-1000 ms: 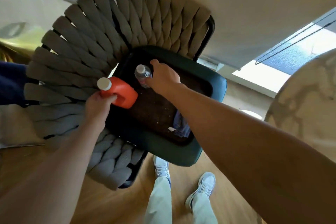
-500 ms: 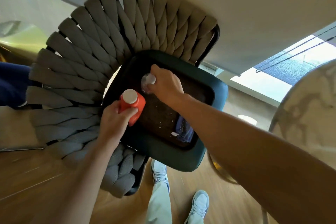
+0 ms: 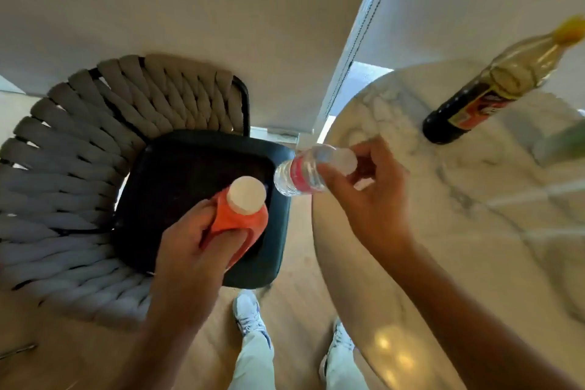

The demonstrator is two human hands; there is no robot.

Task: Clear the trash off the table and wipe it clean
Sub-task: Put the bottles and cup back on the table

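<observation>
We are standing between a round marble table (image 3: 459, 231) and a woven chair (image 3: 79, 168) with a dark seat (image 3: 190, 174). On the table a dark sauce bottle (image 3: 493, 92) is standing. Our left hand (image 3: 193, 250) is gripping an orange bottle (image 3: 243, 215) above the seat; our right hand (image 3: 370, 199) is pinching a clear water bottle (image 3: 300, 174) at the table's edge.

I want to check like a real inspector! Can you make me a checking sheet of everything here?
Surface: round marble table, bare at the near side.
Job's things: orange bottle with white cap; clear water bottle with red label.
Clutter: dark sauce bottle with yellow cap standing on the table.
Hands: left hand grips the orange bottle; right hand holds the water bottle.
Cables: nothing seen.
Surroundings: woven chair, wooden floor.
</observation>
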